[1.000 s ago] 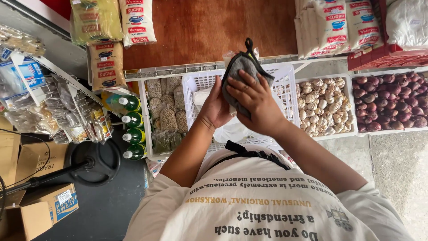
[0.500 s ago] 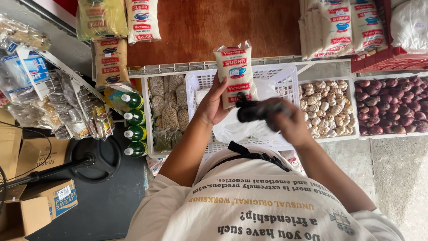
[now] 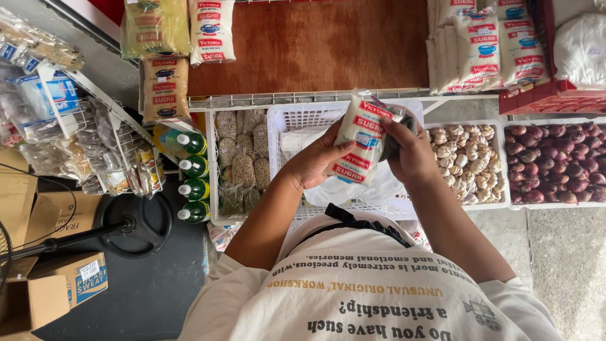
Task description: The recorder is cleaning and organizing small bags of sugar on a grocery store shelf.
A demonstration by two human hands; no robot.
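shop stall, white basket (image 3: 287,123) below; both hands' fingers (image 3: 328,144) wrapped round sugar bag (image 3: 358,140), possibly dark cloth too.

White bags (image 3: 211,28) are laid on the brown shelf (image 3: 315,47). White baskets (image 3: 303,120) are set below it.

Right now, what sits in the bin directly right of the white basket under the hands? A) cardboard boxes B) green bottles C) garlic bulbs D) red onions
C: the bin beside the white basket holds pale garlic bulbs; the red onions lie one bin further right.
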